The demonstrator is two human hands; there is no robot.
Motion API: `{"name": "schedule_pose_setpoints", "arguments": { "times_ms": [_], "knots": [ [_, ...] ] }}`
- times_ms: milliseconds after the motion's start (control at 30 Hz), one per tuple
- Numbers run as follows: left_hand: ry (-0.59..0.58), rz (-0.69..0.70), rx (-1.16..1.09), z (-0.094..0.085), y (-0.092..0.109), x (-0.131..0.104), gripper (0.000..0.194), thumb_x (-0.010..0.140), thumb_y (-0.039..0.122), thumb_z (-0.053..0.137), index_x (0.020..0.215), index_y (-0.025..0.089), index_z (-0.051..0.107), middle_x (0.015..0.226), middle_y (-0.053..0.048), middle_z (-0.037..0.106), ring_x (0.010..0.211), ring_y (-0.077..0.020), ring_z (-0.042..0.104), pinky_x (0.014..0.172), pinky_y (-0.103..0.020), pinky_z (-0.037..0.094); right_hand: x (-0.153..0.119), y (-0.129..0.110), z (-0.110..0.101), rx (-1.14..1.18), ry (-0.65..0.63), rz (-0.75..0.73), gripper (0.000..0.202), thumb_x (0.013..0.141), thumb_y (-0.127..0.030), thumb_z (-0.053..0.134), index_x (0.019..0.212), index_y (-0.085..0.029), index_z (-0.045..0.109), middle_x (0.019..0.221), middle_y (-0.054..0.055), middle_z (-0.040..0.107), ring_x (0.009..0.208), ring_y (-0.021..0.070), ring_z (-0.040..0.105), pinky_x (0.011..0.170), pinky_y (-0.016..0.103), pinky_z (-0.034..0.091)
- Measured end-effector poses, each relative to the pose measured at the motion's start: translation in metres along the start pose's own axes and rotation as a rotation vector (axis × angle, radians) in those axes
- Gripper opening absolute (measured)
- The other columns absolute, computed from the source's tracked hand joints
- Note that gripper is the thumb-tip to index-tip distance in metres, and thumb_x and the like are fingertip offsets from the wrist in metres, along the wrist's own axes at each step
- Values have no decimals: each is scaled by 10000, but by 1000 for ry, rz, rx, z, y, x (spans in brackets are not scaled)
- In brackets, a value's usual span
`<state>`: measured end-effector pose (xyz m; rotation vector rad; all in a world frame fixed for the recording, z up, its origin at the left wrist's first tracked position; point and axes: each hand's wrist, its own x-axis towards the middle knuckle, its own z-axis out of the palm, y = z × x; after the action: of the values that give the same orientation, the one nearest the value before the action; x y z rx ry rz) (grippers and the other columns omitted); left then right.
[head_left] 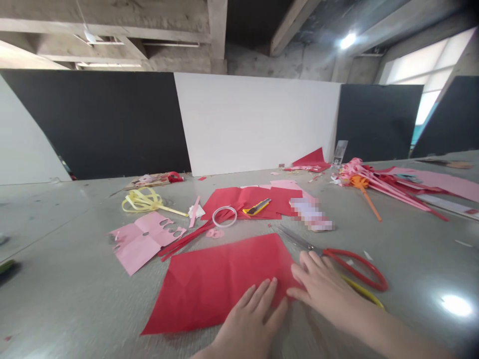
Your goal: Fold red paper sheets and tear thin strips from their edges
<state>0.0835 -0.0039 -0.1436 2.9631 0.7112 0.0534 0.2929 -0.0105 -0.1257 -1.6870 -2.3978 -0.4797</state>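
Note:
A creased sheet of red paper [220,279] lies on the grey table in front of me. My left hand [252,316] rests flat on its near right part, fingers stretched out. At the sheet's right edge is my right hand [322,281], with thumb and fingers apart and the fingertips touching the paper. Just beyond and partly behind my right hand lie scissors [355,264] with one red and one yellow handle, their blades pointing away to the left.
Beyond the sheet lie a yellow utility knife [257,207], a roll of tape [224,217], more red paper [220,198] and a blurred-out object [312,214]. Cut pink paper [144,237] and yellow strips [142,200] are left; pink paper flowers [354,172] are right. Panels [258,124] stand behind.

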Motion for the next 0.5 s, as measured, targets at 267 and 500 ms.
{"name": "schedule_pose_setpoints", "arguments": {
  "times_ms": [267,500],
  "knots": [
    [-16,-11,-44,-4,1,-1,524,891,332,350,1352,140,194,1394,-155,76,1269,-275,88,1010,-414,189,0,15,1,-159,-7,2,340,710,-487,581,805,-165,634,936,170,576,860,320,515,679,442,393],
    [-9,-10,-39,-5,2,-1,532,883,329,376,1347,127,212,1392,-156,78,1269,-277,106,1013,-405,186,-2,28,-3,-221,-32,-24,383,674,-527,596,784,-162,623,930,155,575,875,317,503,679,430,378]
  ]
}}
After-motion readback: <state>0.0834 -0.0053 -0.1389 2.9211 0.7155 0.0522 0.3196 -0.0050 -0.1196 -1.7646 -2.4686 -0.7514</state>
